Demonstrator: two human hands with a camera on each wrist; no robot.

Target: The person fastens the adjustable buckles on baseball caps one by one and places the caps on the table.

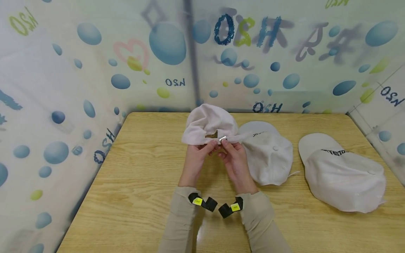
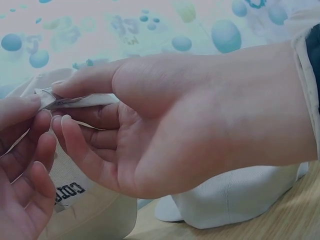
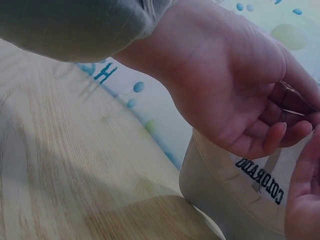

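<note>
A pale cap (image 1: 210,121) is held up over the table with its back opening and strap towards me. My left hand (image 1: 195,160) pinches the strap between thumb and fingers, left of a small metal buckle (image 1: 223,139). Right at the buckle, my right hand (image 1: 238,162) grips the strap, whose loose end sticks out to the right. In the left wrist view, the right thumb and fingers hold the strap (image 2: 90,101) close to the left fingertips. Dark lettering (image 3: 261,180) and the brim (image 3: 210,187) show below the hands in the right wrist view.
On the wooden table (image 1: 133,175), a second pale cap (image 1: 269,158) lies just right of the right hand. A third cap (image 1: 345,175) with dark lettering sits farther right. A patterned wall covering (image 1: 133,66) rises behind the table.
</note>
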